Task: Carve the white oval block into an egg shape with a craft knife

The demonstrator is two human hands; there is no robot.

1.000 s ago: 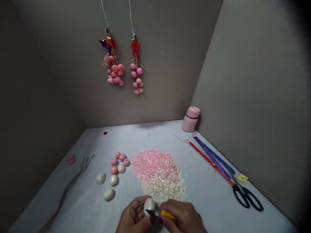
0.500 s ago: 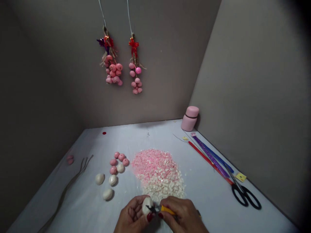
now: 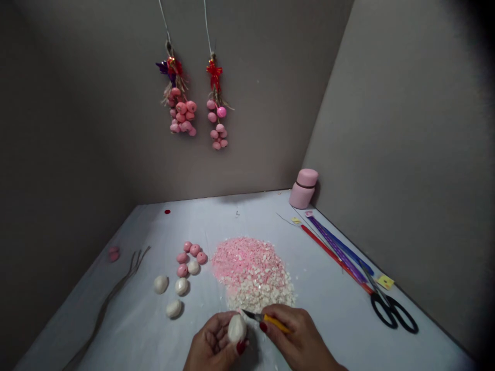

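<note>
Pinched in the fingers of my left hand (image 3: 213,341) is a white egg-shaped piece (image 3: 237,329) with a faceted, carved-looking surface; what it is made of I cannot tell. My right hand (image 3: 296,335) grips a craft knife (image 3: 276,323) with a yellow handle. Its dark pointed blade reaches left, just above and beside the white piece, apart from it. Right behind both hands spreads a heap of pink and white shavings (image 3: 251,270). Left of the heap lie several pink balls (image 3: 195,250) and several white ones, such as a white ball (image 3: 174,308).
At right are black-handled scissors (image 3: 394,312), a red ribbon strip (image 3: 328,251), a purple strip (image 3: 340,252) and a pink flask (image 3: 303,188). Twine (image 3: 104,306) lies at left. Two bunches of pink balls hang at the back, including a left bunch (image 3: 181,111).
The knife blade has moved off the front of the white piece, up and to the right. My right hand has shifted slightly right. The left hand still holds the piece.
</note>
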